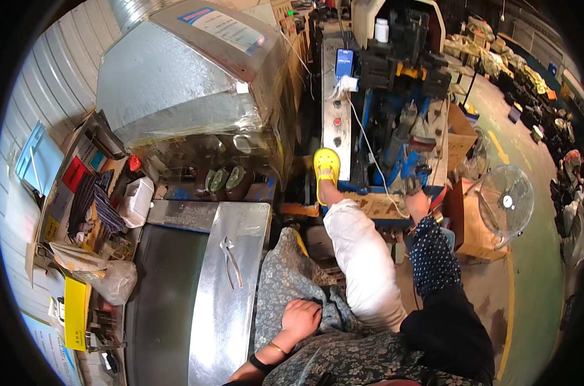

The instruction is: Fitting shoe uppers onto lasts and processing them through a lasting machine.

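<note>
My left hand [301,319] rests on the dark floral apron [282,276] over my lap, its fingers curled in and nothing visible in them. Reaching forward, my right hand [418,204] is at the lower front of a blue and black machine [395,138]. Its fingers are closed around something beside the blue metal parts, too small and dark to name. A white cord [374,151] runs down the machine close to that hand. My foot in a yellow clog [327,166] is raised against the machine's left panel.
Pliers [230,260] lie on a shiny metal plate [208,341] beside a dark conveyor belt [160,302]. Shoe forms [224,183] stand under a metal hood [176,71]. A phone [344,64] sits on the machine's panel. Right of me are a fan [506,201] and a cardboard box [475,222].
</note>
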Demonstrator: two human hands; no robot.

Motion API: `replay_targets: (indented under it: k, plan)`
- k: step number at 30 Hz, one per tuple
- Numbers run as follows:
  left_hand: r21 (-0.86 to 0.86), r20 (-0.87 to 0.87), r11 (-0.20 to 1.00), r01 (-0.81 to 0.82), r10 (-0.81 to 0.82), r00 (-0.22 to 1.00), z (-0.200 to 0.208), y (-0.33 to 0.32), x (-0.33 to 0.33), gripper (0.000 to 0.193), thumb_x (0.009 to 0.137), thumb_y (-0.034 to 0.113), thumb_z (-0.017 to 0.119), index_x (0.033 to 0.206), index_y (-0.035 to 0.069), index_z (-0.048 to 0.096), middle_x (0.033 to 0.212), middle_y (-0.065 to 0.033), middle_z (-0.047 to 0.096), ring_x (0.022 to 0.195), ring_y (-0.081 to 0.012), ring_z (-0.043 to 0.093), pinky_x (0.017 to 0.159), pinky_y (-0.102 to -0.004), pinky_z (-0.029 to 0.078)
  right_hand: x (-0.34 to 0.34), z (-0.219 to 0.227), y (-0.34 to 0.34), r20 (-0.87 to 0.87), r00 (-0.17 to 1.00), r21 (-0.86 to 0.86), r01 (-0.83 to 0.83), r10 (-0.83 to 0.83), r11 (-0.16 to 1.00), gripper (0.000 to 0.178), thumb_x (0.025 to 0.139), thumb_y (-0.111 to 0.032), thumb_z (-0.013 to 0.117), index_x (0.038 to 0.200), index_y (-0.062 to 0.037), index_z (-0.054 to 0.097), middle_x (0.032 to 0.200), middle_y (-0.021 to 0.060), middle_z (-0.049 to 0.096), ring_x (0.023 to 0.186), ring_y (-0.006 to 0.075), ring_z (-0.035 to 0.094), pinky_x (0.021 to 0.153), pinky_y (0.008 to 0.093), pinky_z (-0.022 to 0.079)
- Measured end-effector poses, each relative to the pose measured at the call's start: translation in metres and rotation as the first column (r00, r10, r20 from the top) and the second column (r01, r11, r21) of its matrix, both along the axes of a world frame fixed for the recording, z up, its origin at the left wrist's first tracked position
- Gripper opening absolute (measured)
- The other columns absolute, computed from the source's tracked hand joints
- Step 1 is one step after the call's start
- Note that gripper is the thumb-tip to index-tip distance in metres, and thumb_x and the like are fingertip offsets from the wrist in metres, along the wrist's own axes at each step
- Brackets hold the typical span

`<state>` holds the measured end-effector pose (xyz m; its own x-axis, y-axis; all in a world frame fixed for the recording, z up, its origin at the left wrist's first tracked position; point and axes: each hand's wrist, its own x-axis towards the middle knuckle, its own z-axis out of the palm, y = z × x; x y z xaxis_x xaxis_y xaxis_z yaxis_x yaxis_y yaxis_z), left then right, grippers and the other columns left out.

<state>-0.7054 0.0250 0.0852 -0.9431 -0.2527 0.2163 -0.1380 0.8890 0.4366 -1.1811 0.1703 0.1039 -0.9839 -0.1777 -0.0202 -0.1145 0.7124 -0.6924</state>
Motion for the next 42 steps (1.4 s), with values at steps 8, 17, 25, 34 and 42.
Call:
replay_targets:
  k: [8,17,25,34,42]
  plan:
    - [-0.023,-0.002,1.000,-0.003,0.003,1.000,-0.005,0.000,0.002,0.012,0.086,0.024,0.065,0.085,0.014,0.073,0.085,-0.0023,0.071,0.085,-0.0208,0.067,0.088,-0.0356,0.046,-0.008,-0.018,0.003,-0.125,0.991,-0.042,0.037,-0.042,0.998,0.046,0.076,-0.018,0.073,0.111,0.0102,0.062,0.101,0.0301,0.069,0.101,0.0424,0.066,0.087,0.0445,0.053]
    - [-0.003,0.050,1.000,-0.031,0.031,0.998,-0.006,-0.007,0.002,0.017,0.087,0.027,0.063,0.091,0.014,0.074,0.090,-0.0023,0.072,0.090,-0.0213,0.067,0.091,-0.0350,0.045,-0.019,-0.034,-0.001,-0.081,0.996,-0.091,0.040,-0.047,0.995,0.045,0.075,-0.022,0.079,0.110,0.0018,0.066,0.102,0.0231,0.071,0.099,0.0377,0.068,0.087,0.0420,0.052]
    - [0.027,0.043,0.999,-0.018,0.016,0.999,-0.004,-0.014,-0.005,0.019,0.088,0.028,0.062,0.093,0.014,0.074,0.092,-0.0021,0.072,0.091,-0.0212,0.066,0.092,-0.0352,0.045,-0.026,-0.050,-0.001,-0.175,0.982,-0.073,0.058,-0.070,0.996,0.041,0.075,-0.017,0.078,0.106,0.0064,0.063,0.088,0.0206,0.072,0.084,0.0335,0.070,0.076,0.0411,0.054]
    - [0.034,0.033,0.999,-0.005,0.004,0.999,-0.006,-0.018,-0.009,0.018,0.087,0.027,0.063,0.091,0.013,0.074,0.092,-0.0022,0.072,0.092,-0.0212,0.067,0.092,-0.0356,0.045,-0.047,-0.071,0.010,-0.127,0.989,-0.067,0.071,-0.079,0.995,0.038,0.078,-0.015,0.075,0.105,0.0081,0.061,0.085,0.0186,0.070,0.068,0.0261,0.067,0.063,0.0375,0.052]
    - [0.028,0.046,1.000,0.002,-0.003,0.999,-0.012,-0.011,-0.001,0.018,0.088,0.026,0.062,0.091,0.012,0.073,0.092,-0.0034,0.072,0.092,-0.0216,0.066,0.093,-0.0362,0.044,-0.042,-0.055,0.009,-0.017,0.998,-0.108,0.052,-0.054,0.993,0.043,0.079,-0.017,0.075,0.111,0.0072,0.060,0.098,0.0211,0.069,0.088,0.0313,0.065,0.078,0.0394,0.050]
